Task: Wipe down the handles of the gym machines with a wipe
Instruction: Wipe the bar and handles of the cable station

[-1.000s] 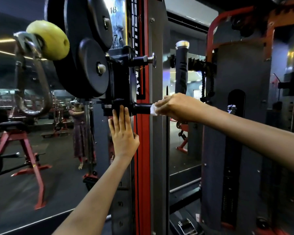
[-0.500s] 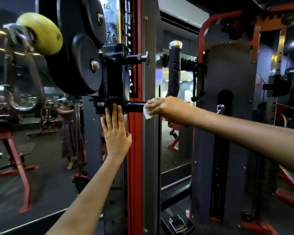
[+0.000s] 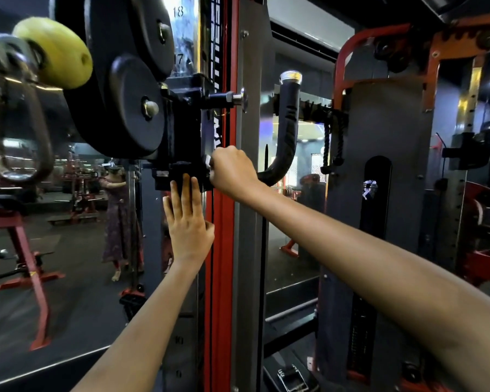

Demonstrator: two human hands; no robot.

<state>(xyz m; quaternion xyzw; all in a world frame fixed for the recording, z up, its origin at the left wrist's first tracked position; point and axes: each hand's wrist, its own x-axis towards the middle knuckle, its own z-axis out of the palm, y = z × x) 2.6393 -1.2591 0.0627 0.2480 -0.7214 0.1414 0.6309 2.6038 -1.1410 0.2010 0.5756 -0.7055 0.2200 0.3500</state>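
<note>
**Right hand fisted on the machine's short handle, wipe almost out of sight**

Right hand [image 3: 234,172] curled tight around the short black handle [image 3: 205,182] that sticks out of the black carriage block [image 3: 181,137]. Grip fully closed; the handle is nearly all covered by the fist. A small sliver of white wipe [image 3: 208,160] shows at the knuckles on the left edge of the fist; the rest of it is hidden inside the hand.

Left hand [image 3: 187,222] flat, fingers straight and together, pointing up; fingertips rest on the underside of the carriage block just left of the handle. It holds nothing.

Behind the right wrist, a curved black padded handle [image 3: 287,128] with a silver end cap rises upright; its lower bend is cut off by the wrist. A black rope [image 3: 334,142] hangs from a peg to its right.

Black weight plates [image 3: 125,80] sit on the carriage above. Yellow roller [image 3: 55,52] and steel hook [image 3: 26,137] upper left, blurred. Red upright [image 3: 221,264] runs top to bottom. A mirror [image 3: 68,250] on the left reflects a person, indistinct.
</note>
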